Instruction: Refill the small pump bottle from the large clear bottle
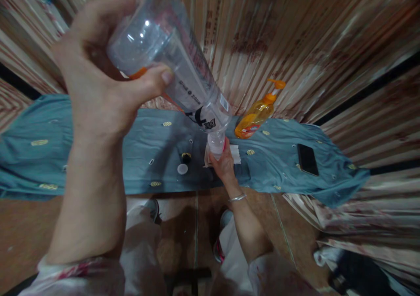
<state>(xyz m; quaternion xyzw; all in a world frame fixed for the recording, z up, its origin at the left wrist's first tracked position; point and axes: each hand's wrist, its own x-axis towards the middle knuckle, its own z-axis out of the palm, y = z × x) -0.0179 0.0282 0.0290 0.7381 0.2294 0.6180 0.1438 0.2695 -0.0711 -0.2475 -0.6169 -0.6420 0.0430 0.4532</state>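
The left hand (pixel 98 81), raised high, grips one clear plastic bottle (pixel 170 55) tipped mouth-down. Its neck meets the right hand (pixel 223 162), fingers closed around it above the teal cloth (pixel 98 156). Beyond: one white cap (pixel 182 169), one orange soap dispenser (pixel 257 114), one black phone (pixel 307 159).

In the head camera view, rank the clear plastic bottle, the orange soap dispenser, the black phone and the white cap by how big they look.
1. clear plastic bottle, though it is nearest the camera
2. orange soap dispenser
3. black phone
4. white cap
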